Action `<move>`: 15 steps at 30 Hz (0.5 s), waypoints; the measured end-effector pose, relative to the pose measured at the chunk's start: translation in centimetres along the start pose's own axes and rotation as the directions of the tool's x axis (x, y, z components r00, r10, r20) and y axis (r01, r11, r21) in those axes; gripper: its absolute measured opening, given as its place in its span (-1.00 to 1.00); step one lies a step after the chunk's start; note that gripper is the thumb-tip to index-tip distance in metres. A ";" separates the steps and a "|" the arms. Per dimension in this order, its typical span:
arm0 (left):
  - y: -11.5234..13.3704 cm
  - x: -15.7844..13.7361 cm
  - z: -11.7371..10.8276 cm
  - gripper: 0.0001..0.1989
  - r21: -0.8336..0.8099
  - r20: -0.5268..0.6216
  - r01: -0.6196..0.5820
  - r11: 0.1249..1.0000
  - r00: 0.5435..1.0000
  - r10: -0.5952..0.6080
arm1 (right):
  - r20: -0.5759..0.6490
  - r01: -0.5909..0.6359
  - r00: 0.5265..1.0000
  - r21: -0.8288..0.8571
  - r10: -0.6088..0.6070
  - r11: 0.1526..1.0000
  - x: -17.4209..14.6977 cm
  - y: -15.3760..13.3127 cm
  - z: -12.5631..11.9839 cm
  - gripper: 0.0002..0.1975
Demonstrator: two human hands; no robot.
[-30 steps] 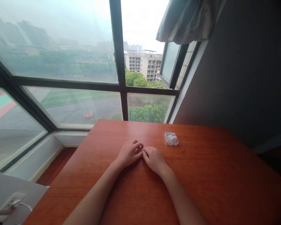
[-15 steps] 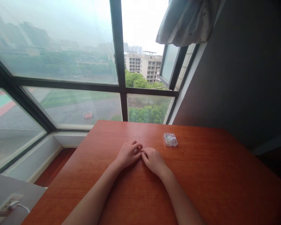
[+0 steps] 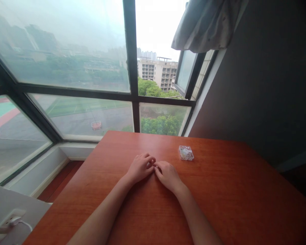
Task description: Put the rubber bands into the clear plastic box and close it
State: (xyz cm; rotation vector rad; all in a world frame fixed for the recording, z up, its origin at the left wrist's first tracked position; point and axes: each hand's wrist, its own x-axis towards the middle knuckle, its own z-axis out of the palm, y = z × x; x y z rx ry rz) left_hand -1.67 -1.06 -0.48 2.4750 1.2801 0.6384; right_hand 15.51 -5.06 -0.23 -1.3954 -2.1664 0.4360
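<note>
My left hand (image 3: pixel 142 166) and my right hand (image 3: pixel 167 174) meet fingertip to fingertip over the middle of the reddish-brown table (image 3: pixel 148 211). Both are closed in a pinch, thumbs against curled fingers. Whatever sits between the fingertips is too small or too hidden to make out. Beyond my right hand, a little to its right, lies a small clear plastic box (image 3: pixel 186 153). Tiny pieces show through its walls, but their kind cannot be told.
Dark-framed windows (image 3: pixel 135 98) rise past the table's far edge, one sash swung outward. A grey curtain (image 3: pixel 206 27) hangs at upper right beside a dark wall (image 3: pixel 267 85). At lower left a white plug (image 3: pixel 14 222) with a cable sits in a wall socket.
The view has shifted very slightly. Both hands keep nearly the same place and pinch, and the clear box stays where it was on the table.
</note>
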 end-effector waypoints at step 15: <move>0.0 -0.1 0.0 -0.86 0.026 -0.010 -0.005 1.000 1.000 0.005 | -0.005 -0.004 1.000 0.022 0.004 1.000 0.0 0.4 0.3 -0.77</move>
